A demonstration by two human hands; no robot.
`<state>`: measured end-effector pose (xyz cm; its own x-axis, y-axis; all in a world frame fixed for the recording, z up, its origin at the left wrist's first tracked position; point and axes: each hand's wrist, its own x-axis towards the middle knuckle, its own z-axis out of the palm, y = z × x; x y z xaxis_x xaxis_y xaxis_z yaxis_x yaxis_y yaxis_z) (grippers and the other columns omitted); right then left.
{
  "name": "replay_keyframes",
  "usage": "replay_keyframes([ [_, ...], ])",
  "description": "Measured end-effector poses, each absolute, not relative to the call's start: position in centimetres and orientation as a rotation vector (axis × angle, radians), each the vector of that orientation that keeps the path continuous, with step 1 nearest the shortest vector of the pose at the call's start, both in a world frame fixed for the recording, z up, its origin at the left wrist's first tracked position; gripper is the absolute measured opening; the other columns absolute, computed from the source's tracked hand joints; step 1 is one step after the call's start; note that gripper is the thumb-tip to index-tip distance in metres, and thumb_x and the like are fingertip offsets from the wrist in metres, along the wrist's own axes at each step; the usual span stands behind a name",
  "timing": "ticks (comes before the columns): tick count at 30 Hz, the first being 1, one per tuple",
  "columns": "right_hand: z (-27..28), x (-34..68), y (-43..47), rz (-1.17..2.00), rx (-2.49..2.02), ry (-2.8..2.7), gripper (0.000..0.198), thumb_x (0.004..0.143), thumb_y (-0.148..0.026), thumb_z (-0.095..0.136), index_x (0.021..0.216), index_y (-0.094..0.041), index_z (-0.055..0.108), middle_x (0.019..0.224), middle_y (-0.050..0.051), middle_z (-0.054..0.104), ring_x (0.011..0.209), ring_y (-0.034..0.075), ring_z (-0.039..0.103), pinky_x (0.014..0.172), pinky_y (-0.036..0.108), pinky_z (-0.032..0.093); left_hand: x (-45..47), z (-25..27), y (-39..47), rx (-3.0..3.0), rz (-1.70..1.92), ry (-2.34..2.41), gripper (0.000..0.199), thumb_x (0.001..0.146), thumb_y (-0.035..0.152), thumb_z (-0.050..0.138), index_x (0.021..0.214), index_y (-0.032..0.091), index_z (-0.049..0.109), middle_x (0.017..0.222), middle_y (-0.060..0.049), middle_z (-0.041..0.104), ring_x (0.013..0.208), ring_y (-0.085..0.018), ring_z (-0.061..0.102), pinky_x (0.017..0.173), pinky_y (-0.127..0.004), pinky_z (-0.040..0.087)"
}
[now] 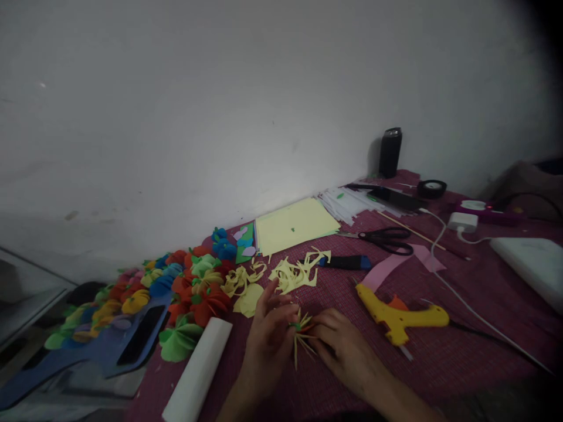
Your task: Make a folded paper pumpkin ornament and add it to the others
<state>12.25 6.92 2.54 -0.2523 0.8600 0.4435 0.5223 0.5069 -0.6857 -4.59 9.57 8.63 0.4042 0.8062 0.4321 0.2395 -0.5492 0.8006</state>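
Observation:
Between my two hands is a small pale-yellow paper pumpkin point(299, 340), with thin paper folds fanning outward and a green piece at its centre. My left hand point(269, 337) grips it from the left with curled fingers, its forefinger raised. From the right, my right hand point(345, 346) pinches the folds near the table. Pale-yellow round paper cutouts point(248, 300) lie just beyond my left hand, beside curly yellow paper scraps point(294, 274). A yellow hot glue gun point(396, 316) rests on its side to the right of my right hand.
Many coloured paper pumpkins point(200, 284) are heaped at left, near a white roll point(197, 372). Behind lie yellow paper sheets point(297, 225), black scissors point(387, 237), a cutter knife point(345, 262) and a pink strip point(391, 266). A white cable point(466, 302) crosses the right side; a dark can point(390, 152) stands behind.

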Motion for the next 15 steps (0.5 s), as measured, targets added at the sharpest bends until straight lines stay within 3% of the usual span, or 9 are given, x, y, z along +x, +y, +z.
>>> replay_keyframes([
  [6,2.8,12.4,7.0,0.519,-1.141,-1.922,0.017,0.085,-0.008,0.051,0.087,-0.02,0.063,0.09,0.003,0.063,0.087,0.018,0.051,0.079,0.033,0.042,-4.5,8.5,9.8,1.889,1.137,0.859,0.027,0.084,0.015,0.054,0.107,0.029,0.058,0.145,-0.004,0.021,0.12,-0.023,0.045,0.093,-0.039,0.047],
  [10,2.8,12.4,6.9,0.518,-1.146,-1.927,0.019,0.084,-0.008,0.051,0.089,-0.021,0.064,0.088,0.003,0.063,0.086,0.018,0.052,0.078,0.034,0.043,-5.3,7.9,10.1,1.856,1.142,0.894,0.03,0.083,0.018,0.056,0.111,0.028,0.055,0.147,-0.005,0.019,0.127,-0.025,0.038,0.102,-0.044,0.038],
  [13,2.7,12.4,6.8,0.507,-1.137,-1.911,0.019,0.085,-0.008,0.05,0.09,-0.021,0.064,0.089,0.004,0.062,0.087,0.019,0.052,0.078,0.034,0.044,-6.2,7.6,9.9,2.004,1.153,1.052,0.036,0.081,0.02,0.059,0.115,0.028,0.051,0.143,-0.006,0.027,0.131,-0.025,0.031,0.107,-0.047,0.028],
  [15,2.6,12.3,6.8,0.5,-1.14,-1.907,0.019,0.085,-0.009,0.05,0.089,-0.021,0.064,0.089,0.004,0.063,0.088,0.019,0.052,0.079,0.034,0.044,-6.7,7.5,9.6,2.085,1.137,1.213,0.032,0.079,0.021,0.061,0.11,0.027,0.054,0.135,-0.007,0.038,0.128,-0.025,0.034,0.105,-0.049,0.029],
])
